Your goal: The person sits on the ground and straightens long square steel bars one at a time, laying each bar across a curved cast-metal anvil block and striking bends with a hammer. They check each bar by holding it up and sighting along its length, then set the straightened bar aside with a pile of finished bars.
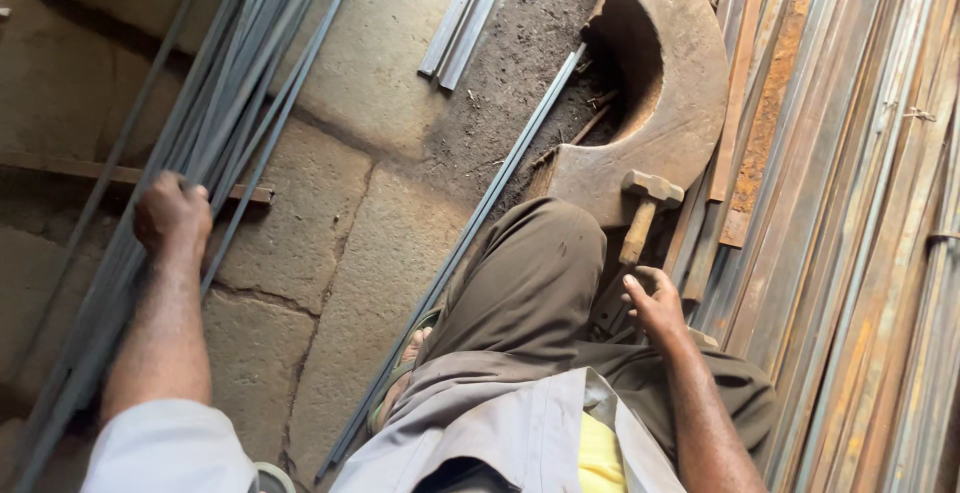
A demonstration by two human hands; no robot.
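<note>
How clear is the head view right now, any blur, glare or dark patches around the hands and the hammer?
Head view: warm, even light with no glare; the left hand gripping the thin grey rods is sharp; the right hand by the hammer is slightly soft; the hollow of the curved metal block lies in deep shadow; wide-angle lens splays the edges.

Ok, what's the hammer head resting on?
The hammer has its head on the curved rusty steel plate. The right hand covers the lower handle, so what lies beneath that end is hidden.
</note>
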